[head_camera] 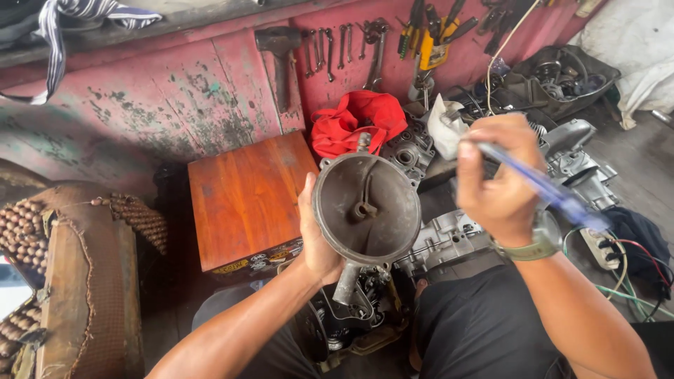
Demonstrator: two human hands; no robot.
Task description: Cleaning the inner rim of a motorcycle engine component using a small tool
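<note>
My left hand [317,238] grips the left rim of a round grey metal engine cover [366,208], held upright with its hollow inside facing me. A small lever and a centre boss show inside it, and a short tube sticks out below. My right hand [497,177], with a watch on the wrist, is closed around a blue-handled tool [554,193]. The tool is blurred and points down to the right, clear of the cover. My knees in dark trousers sit below both hands.
A wooden box [247,198] stands to the left. A red cloth [354,121] lies behind the cover. Engine casings [449,238] lie on the floor. Wrenches [330,49] and a hammer [281,60] hang on the red wall. Cables [625,281] run at right.
</note>
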